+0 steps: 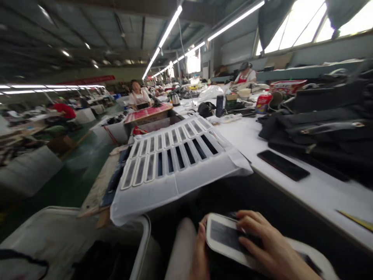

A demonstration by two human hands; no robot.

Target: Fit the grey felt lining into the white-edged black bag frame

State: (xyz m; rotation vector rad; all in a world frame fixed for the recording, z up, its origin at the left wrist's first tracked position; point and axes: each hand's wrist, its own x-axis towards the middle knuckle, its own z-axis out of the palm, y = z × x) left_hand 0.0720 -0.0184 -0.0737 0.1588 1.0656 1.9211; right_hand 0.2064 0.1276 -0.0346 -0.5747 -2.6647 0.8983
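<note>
Gripping the left end of a white-rimmed panel [223,233], the left hand [201,245] is wrapping its fingers around the edge and is holding the panel low, close to the body and below the level of the table [241,134]. The right hand [265,239] is resting with bent, slightly spread fingers on the panel's dark face; whether it is also clamping the panel cannot be told. To the left, a white bin [145,233] is containing dark material [101,260]. Beyond the hands, a white sheet [163,194] is carrying two rows of narrow white-rimmed strips [150,168], their centres showing grey in the far row and mostly darker in the near row. On the table, a dark phone [282,165] is lying flat near the edge, and black fabric [326,126] is lying heaped to its right. Farther back, a red bottle [263,102] and a dark cylinder [219,105] are standing upright, with a kettle [175,99] standing beyond. In the background, two co-workers [140,98] are occupying positions around the work area, while strip lights [163,42] are running overhead.
</note>
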